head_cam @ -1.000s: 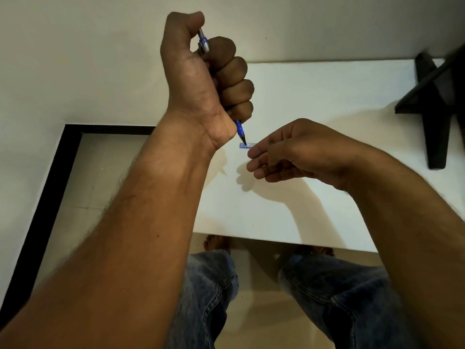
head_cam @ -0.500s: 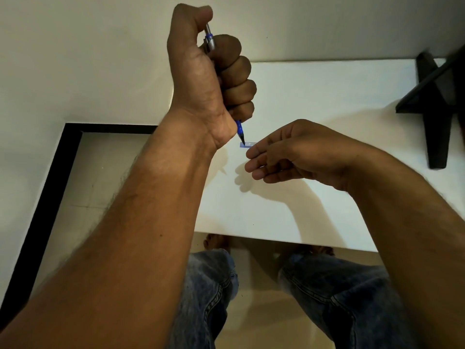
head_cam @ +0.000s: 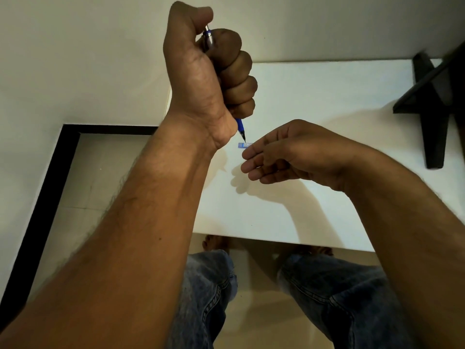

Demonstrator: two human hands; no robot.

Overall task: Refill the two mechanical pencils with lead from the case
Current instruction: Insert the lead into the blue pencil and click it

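My left hand (head_cam: 208, 74) is raised in a fist around a blue mechanical pencil (head_cam: 240, 127). The pencil stands nearly upright, tip down, with my thumb over its silver top end (head_cam: 208, 37). Just below the tip, a small blue lead case (head_cam: 242, 145) lies flat on the white table (head_cam: 327, 96). My right hand (head_cam: 284, 152) hovers palm-down beside the case, fingers loosely curled and pointing left, with nothing seen in it. A second pencil is not in view.
A black stand (head_cam: 432, 102) sits at the table's right edge. The table's front edge (head_cam: 276, 241) runs above my jeans-clad knees. A black-framed floor area (head_cam: 45, 187) lies to the left, with a pale wall behind.
My left fist with the pencil has risen slightly and shifted a little right. The right hand and the lead case have stayed put.
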